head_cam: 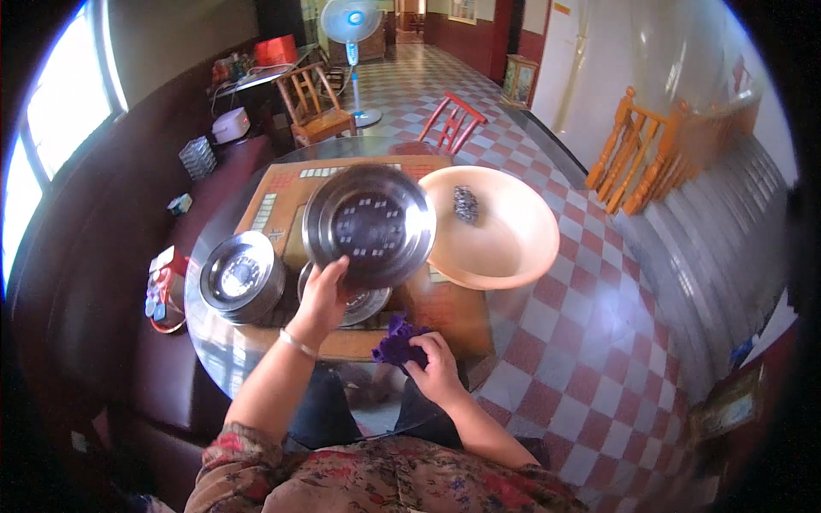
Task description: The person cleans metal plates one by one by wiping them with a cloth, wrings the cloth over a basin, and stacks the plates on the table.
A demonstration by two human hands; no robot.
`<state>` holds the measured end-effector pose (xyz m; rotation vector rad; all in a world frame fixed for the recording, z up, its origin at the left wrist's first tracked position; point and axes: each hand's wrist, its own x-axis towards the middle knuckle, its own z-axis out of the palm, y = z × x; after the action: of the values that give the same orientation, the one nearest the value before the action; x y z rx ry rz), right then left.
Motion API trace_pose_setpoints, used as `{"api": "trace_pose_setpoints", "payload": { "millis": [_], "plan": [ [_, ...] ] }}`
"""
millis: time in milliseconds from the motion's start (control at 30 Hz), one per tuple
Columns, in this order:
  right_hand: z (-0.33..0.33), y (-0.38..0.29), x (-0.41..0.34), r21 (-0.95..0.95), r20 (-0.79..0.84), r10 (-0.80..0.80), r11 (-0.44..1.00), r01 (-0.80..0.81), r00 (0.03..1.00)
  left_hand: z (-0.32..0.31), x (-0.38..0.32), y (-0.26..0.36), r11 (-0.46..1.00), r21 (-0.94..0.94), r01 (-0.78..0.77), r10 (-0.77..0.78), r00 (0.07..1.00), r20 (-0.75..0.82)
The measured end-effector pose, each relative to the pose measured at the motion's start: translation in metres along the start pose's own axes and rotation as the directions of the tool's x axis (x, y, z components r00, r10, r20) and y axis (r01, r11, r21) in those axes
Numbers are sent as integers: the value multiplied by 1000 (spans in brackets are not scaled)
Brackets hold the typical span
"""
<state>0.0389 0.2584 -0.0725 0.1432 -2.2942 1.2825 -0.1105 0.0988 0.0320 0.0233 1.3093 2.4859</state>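
My left hand (324, 298) grips the near rim of a round stainless steel plate (369, 224), thumb on its upper face, tilted above the table. In my right hand (439, 367) a purple cloth (396, 343) is bunched, just below and to the right of the plate. Partly hidden under the raised plate, another steel plate (367, 308) lies on the table; whether more are beneath it I cannot tell. To the left stands a stack of steel plates (240, 276). A large pale plastic basin (507, 253) at the right holds a steel wool scourer (465, 204).
The round glass tabletop (215, 349) covers a brown patterned square (346, 346). A dark sofa (160, 378) curves along the left, bearing a red-and-white item (168, 282). Beyond are a wooden chair (321, 118), a red chair (452, 122) and a standing fan (351, 38). Steps (699, 256) rise at the right.
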Motion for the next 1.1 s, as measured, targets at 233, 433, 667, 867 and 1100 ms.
{"api": "trace_pose_setpoints", "payload": {
  "millis": [233,433,667,867,1100],
  "plan": [
    [5,-3,4,-68,-86,22,997,-28,996,-98,-50,-25,954,-281,101,-63,988,141],
    [-8,-45,46,700,-174,437,685,-201,883,-114,-49,-47,926,-357,120,-17,960,278],
    [15,-111,101,186,-29,-58,981,62,998,-112,-58,-55,901,-391,186,-48,940,337],
    [44,-96,98,-527,295,-80,817,232,952,-108,-59,-51,920,-346,187,-73,945,318],
    [74,-81,123,-482,203,-162,842,243,966,-87,-74,-53,962,-259,85,-12,962,273]
  ]
}}
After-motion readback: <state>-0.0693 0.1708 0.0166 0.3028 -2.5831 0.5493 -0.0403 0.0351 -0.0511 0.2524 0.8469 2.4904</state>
